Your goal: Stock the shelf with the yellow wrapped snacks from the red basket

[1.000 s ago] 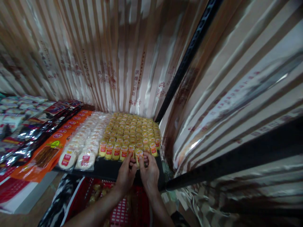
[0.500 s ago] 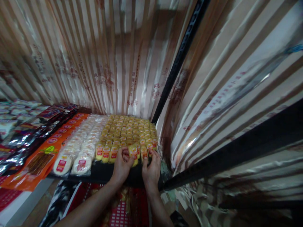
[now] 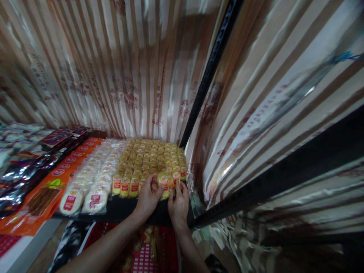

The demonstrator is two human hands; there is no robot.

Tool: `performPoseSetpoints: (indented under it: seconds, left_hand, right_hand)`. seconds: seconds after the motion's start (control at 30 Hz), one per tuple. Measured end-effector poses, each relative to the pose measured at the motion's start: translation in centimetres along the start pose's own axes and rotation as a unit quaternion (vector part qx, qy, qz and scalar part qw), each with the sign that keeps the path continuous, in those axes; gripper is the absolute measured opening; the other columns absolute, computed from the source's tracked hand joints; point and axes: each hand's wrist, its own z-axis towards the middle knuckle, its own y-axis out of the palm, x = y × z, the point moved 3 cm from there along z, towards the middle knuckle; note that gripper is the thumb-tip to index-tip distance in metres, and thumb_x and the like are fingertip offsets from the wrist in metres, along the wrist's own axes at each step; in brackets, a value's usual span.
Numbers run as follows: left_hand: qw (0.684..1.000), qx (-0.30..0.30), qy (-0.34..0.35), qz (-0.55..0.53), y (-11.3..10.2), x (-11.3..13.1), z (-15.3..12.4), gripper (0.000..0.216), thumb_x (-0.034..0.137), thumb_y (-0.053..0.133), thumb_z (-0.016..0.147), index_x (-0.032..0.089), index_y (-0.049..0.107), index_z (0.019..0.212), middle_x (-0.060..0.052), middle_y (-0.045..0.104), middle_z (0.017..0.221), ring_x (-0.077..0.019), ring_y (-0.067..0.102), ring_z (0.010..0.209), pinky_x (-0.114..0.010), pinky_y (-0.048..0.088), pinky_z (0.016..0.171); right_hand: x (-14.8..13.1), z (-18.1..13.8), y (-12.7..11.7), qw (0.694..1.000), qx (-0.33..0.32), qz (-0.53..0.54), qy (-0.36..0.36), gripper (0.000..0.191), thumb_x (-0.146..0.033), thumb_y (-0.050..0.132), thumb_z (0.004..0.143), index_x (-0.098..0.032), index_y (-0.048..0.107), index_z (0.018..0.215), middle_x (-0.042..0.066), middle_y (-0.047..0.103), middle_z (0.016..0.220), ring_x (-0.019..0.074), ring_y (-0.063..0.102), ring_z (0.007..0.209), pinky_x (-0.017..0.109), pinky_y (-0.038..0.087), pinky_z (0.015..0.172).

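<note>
Rows of small yellow snack packs with red and white labels stand close together on a black shelf. My left hand is closed at the front row, its thumb and fingers on one upright yellow pack that sits slightly forward of the others. Just to the right, my right hand has its thumb and fingertips against a neighbouring front pack. Its fingertips also reach the pack beside that one. My left fingers partly hide the packs behind them.
White round packaged cakes lie in two rows to the left, then an orange snack bag and dark shiny packets. Below the shelf is a red basket. A black post and striped sheeting stand behind.
The forward yellow pack has shifted right, closer to its neighbours, with my left hand following. My right fingers have moved slightly on the front packs. The view has drifted a little.
</note>
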Motion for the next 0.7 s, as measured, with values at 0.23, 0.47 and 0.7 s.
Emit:
performPoseSetpoints:
  seconds: [0.23, 0.47, 0.7]
  left_hand:
    - [0.999, -0.007, 0.039, 0.022, 1.6, 2.1, 1.6, 0.035, 0.022, 0.054, 0.072, 0.016, 0.045, 0.106, 0.001, 0.053, 0.078, -0.009, 0.05, 0.061, -0.022, 0.045, 0.059]
    - [0.985, -0.076, 0.094, 0.122, 6.0, 3.7, 3.9, 0.031, 0.015, 0.055, 0.074, 0.02, 0.049, 0.104, 0.002, 0.058, 0.084, -0.0099, 0.055, 0.067, -0.022, 0.045, 0.065]
    - [0.947, -0.153, 0.124, 0.255, 8.7, 2.4, 4.8, 0.028, 0.014, 0.051, 0.077, 0.019, 0.051, 0.105, -0.002, 0.062, 0.088, -0.0156, 0.059, 0.078, -0.027, 0.046, 0.074]
  right_hand:
    - [-0.7, 0.0, -0.4, 1.0, 0.009, -0.026, 0.013, 0.035, -0.024, 0.04, 0.084, -0.011, 0.059, 0.11, 0.017, 0.047, 0.112, 0.0275, 0.043, 0.108, 0.043, 0.04, 0.089]
    - [-1.1, -0.2, -0.4, 0.999, -0.008, -0.031, 0.024, 0.032, -0.023, 0.038, 0.084, -0.013, 0.06, 0.106, 0.013, 0.052, 0.094, 0.0252, 0.047, 0.092, 0.038, 0.041, 0.081]
    - [-0.8, -0.3, -0.3, 0.996, -0.035, -0.076, 0.019, 0.028, -0.015, 0.04, 0.077, -0.013, 0.062, 0.094, 0.012, 0.053, 0.087, 0.0258, 0.047, 0.085, 0.039, 0.043, 0.079]
